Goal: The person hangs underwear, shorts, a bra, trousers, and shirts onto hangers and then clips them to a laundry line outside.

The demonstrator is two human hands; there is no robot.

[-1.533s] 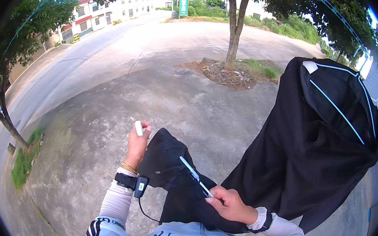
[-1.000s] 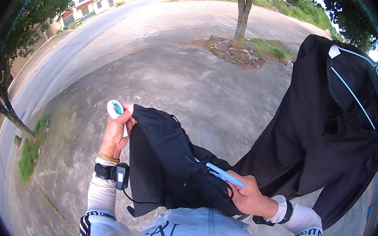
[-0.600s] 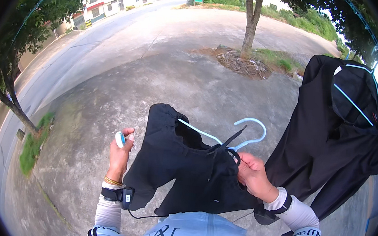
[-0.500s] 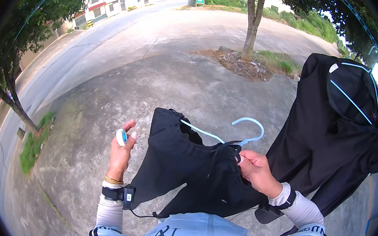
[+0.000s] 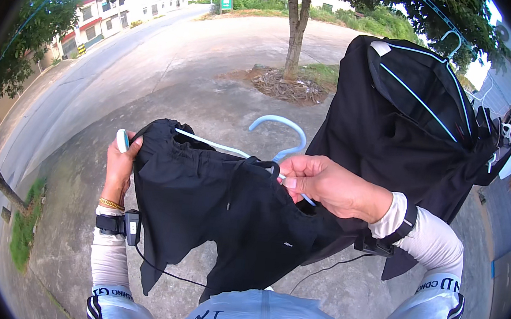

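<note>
We have a pair of black pants [image 5: 185, 183] spread in front of us, near and left of the middle, its waist toward the far side and its legs hanging toward us. A pale blue hanger [image 5: 302, 139] runs through the waist opening, its hook standing out beyond the far edge. Our left hand [image 5: 120, 168] has its grip closed on the left corner of the waistband, with a white piece [image 5: 122, 140] at the fingers (its full shape is turned from us). Our right hand [image 5: 339, 186] pinches the hanger just below the hook; we cannot tell whether that grip takes in cloth as well. A drawstring [image 5: 232, 185] dangles down the front.

To the right, larger black trousers [image 5: 392, 142] hang wide open on another blue hanger [image 5: 418, 102]. Beneath us is grey concrete [image 5: 80, 192], and on the far side stands a tree [image 5: 295, 34].
</note>
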